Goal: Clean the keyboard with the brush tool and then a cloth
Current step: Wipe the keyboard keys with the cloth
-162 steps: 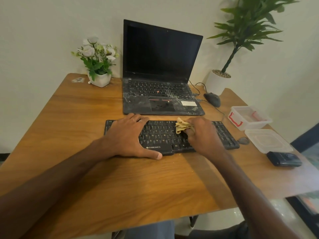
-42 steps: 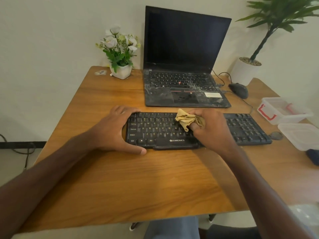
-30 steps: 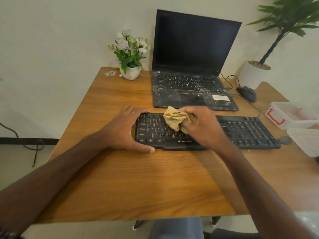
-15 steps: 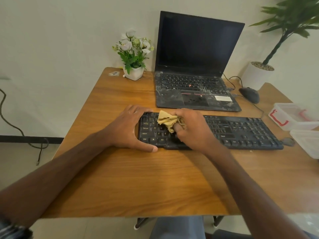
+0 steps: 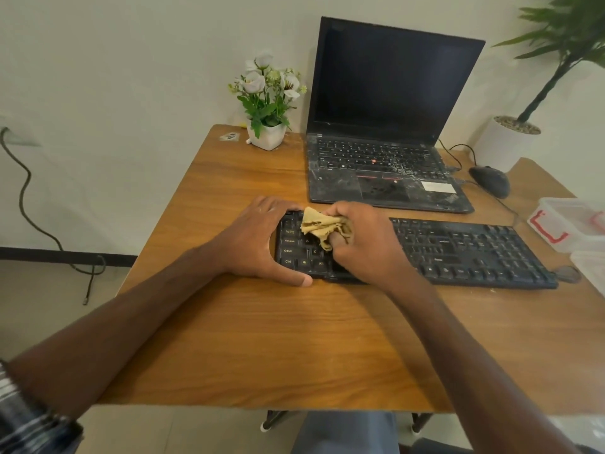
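On the table (image 5: 294, 339), the keyboard (image 5: 458, 253) lies before the laptop (image 5: 386, 126). Your left hand (image 5: 258, 244) grips its left end, fingers curled over the edge. Your right hand (image 5: 363, 244) pinches the bunched cloth (image 5: 319, 226) against the left keys.

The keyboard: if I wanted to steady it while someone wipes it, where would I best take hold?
Probably the left end of the keyboard, coming from the left as the left hand does: it is long, flat and low, so fingers wrap its far edge and the thumb its near edge, clear of the right hand with the cloth.
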